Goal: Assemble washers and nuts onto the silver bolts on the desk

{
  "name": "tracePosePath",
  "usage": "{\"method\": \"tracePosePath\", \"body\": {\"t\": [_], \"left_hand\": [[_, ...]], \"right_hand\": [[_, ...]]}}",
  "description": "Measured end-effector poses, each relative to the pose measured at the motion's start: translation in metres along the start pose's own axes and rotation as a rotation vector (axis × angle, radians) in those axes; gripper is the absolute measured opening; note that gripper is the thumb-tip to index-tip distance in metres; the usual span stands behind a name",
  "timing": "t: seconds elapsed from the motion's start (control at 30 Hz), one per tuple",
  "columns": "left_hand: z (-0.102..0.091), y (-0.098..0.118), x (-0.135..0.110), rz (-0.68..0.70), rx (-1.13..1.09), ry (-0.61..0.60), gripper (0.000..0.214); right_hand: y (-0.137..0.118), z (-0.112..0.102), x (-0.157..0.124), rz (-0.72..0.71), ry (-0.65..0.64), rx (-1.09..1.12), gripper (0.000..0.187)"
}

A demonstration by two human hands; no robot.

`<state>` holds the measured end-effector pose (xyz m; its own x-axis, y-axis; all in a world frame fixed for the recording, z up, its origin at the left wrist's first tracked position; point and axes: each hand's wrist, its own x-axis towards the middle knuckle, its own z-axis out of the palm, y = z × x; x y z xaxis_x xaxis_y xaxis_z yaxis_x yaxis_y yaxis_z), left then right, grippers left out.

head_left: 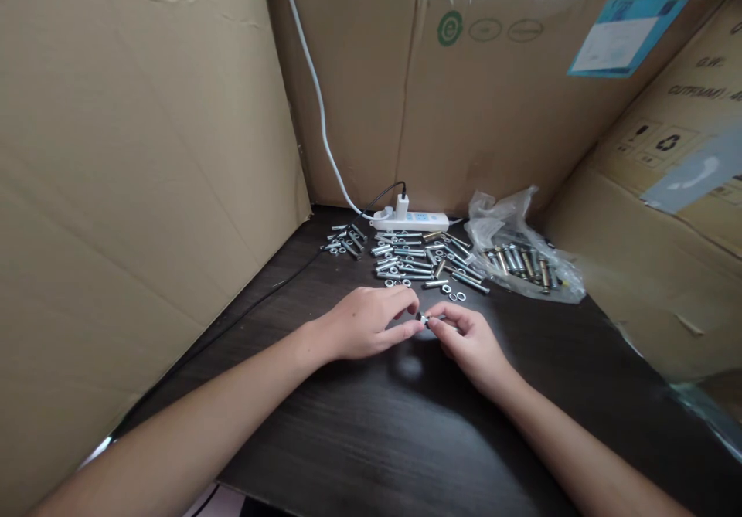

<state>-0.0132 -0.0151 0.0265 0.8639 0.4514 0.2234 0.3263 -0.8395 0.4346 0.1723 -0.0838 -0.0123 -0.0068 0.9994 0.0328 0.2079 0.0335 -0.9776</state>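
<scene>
From where I stand, it all turns on the small metal fastener [423, 320] held up between the two hands, over the middle of the dark tabletop [359, 432]. It sits just beyond the left hand's thumb tip and right at the fingertips of the right hand [468, 343], so the right is the nearer. Its long axis seems to run crosswise, roughly along the table's far edge, though fingers cover too much to be sure.

The right hand is closed in a pinch, thumb against forefinger, with the fastener between them. The left hand [365, 322] is loosely curled, a gap showing between thumb and forefinger; its thumb tip comes up to the fastener's left end, but I can't tell whether it grips or merely touches.

Beyond the hands, toward the far edge, lie rows of bolts [410, 253] with loose washers [461, 297]. A smaller cluster of bolts sits nearer the far left corner, and a clear plastic bag [490, 209] of more lies toward the far right corner.
</scene>
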Motion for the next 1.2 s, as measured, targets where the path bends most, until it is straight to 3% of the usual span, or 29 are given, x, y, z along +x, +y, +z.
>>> {"method": "tracePosePath", "body": {"t": [0.47, 0.73, 0.97, 1.2], "left_hand": [[0.0020, -0.0023, 0.0014, 0.055, 0.024, -0.034, 0.014], [0.0021, -0.0023, -0.0004, -0.001, -0.020, -0.007, 0.029], [0.0026, -0.0036, 0.0010, 0.013, -0.011, -0.068, 0.025], [0.0031, -0.0030, 0.0009, 0.022, -0.015, -0.051, 0.015]], "right_hand": [[-0.0052, 0.0001, 0.0020, -0.019, -0.031, -0.102, 0.028], [-0.0031, 0.0005, 0.0018, -0.025, -0.003, -0.105, 0.024], [-0.0036, 0.0009, 0.0004, -0.027, -0.025, -0.129, 0.023], [-0.0030, 0.0001, 0.0013, -0.045, -0.009, -0.134, 0.025]]}}
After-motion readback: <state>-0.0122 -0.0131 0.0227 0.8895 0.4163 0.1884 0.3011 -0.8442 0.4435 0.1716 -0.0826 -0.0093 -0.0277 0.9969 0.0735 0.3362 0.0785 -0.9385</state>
